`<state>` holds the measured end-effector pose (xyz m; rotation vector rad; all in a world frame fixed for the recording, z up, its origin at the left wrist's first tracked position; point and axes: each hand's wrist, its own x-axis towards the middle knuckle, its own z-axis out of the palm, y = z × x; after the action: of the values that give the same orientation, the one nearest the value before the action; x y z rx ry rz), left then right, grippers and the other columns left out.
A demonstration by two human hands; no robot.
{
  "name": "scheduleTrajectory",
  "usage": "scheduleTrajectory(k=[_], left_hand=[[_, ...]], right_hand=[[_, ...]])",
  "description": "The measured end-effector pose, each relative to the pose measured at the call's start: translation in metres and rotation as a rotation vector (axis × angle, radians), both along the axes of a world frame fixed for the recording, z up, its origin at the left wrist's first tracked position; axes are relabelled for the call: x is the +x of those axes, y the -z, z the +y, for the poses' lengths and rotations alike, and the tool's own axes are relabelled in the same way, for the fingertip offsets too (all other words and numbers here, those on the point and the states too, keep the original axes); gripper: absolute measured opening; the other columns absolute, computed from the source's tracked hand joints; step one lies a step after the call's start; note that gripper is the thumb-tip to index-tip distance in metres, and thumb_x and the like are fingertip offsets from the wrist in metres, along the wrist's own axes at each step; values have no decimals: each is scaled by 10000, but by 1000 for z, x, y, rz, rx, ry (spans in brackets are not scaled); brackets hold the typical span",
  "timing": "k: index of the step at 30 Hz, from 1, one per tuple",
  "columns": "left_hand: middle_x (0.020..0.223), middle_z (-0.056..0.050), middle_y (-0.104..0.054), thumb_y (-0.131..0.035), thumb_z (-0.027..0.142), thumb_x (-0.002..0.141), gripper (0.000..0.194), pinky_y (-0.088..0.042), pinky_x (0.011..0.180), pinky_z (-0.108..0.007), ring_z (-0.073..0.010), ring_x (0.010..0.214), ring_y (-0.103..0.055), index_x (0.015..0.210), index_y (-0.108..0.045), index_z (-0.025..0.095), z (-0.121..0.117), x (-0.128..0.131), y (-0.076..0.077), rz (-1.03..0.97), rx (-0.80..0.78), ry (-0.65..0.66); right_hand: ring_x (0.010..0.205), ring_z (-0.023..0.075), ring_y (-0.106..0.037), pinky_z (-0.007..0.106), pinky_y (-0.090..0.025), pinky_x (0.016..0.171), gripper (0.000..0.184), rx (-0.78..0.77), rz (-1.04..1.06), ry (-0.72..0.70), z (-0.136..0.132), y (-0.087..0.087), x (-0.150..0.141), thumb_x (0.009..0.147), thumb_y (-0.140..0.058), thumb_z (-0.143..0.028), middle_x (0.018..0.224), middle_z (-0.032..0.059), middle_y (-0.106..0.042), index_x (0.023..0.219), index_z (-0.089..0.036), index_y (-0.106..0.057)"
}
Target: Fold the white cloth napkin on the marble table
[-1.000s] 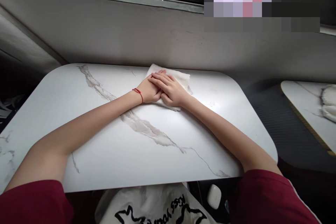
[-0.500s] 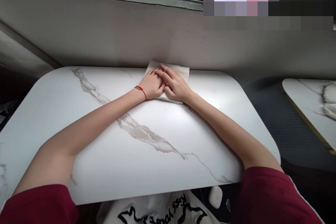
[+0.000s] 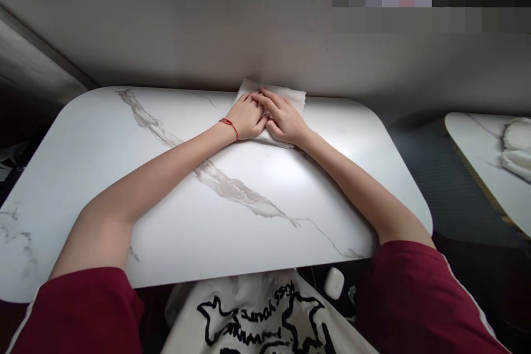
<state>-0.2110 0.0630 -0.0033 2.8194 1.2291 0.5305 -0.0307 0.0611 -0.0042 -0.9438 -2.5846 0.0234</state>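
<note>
A folded white cloth (image 3: 297, 100) with a wavy right edge lies at the far edge of the white marble-patterned table (image 3: 178, 249), close to the wall. My left hand (image 3: 248, 118) rests palm down on the cloth, with a red string bracelet (image 3: 229, 123) on its wrist. Over its fingertips lie the fingers of my right hand (image 3: 286, 119), stretched out and slightly spread. Both palms press on the cloth and hide its middle. The thumbs point toward each other.
A grey wall (image 3: 166, 38) rises behind the table. To the right, past a dark gap, stands another marble-patterned table (image 3: 473, 135) with a white bundle (image 3: 518, 141) on it. Below the near edge are a printed white cloth bag or garment (image 3: 257, 293) and a small white case (image 3: 334, 283).
The camera view has tilted down, so the table and arms sit higher in the picture. Both hands stay on the cloth at the far edge, in nearly the same pose.
</note>
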Motion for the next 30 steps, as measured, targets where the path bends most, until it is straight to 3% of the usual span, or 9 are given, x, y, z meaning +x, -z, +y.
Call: scheduleTrajectory(k=[8, 16, 20, 25, 30], left_hand=[[1438, -257, -565, -358, 284, 983, 530, -273, 1192, -563, -380, 1410, -438, 1360, -574, -19, -6, 1, -2, -4, -51, -3], [1501, -263, -513, -375, 259, 969, 565, -281, 1168, -593, -389, 1449, -392, 1450, -509, -5, -40, 10, -4, -1, -28, 46], [1548, -312, -428, -376, 266, 979, 612, -270, 1182, -590, -415, 1481, -355, 1489, -429, -68, -87, 27, -11, 66, -59, 58], [1592, -306, -361, -377, 294, 1002, 627, -218, 1241, -543, -425, 1517, -303, 1498, -405, -88, -168, 51, -19, 196, -86, 99], [1590, -275, -393, -443, 395, 984, 709, -237, 1264, -507, -392, 1513, -334, 1530, -377, -52, -210, 73, -20, 206, -56, 289]], right_hand=[[1496, 333, -342, 567, -317, 1206, 619, -3, -82, 76, -12, -8, -4, 954, -290, -270, 1617, 163, -378, 1556, -130, -331], [1491, 341, -349, 587, -335, 1180, 648, -19, -7, 62, -48, -4, 3, 888, -349, -217, 1614, 175, -382, 1531, -133, -360], [1508, 340, -333, 594, -365, 1152, 671, -17, 31, 51, -92, -4, 19, 867, -374, -185, 1624, 194, -355, 1536, -143, -338], [1535, 343, -300, 603, -412, 1122, 735, -2, 86, 22, -183, -8, 43, 852, -394, -131, 1660, 175, -291, 1576, -182, -278], [1544, 340, -290, 599, -438, 1112, 806, -39, 107, 220, -254, -9, 60, 836, -408, -116, 1705, 118, -218, 1617, -223, -238]])
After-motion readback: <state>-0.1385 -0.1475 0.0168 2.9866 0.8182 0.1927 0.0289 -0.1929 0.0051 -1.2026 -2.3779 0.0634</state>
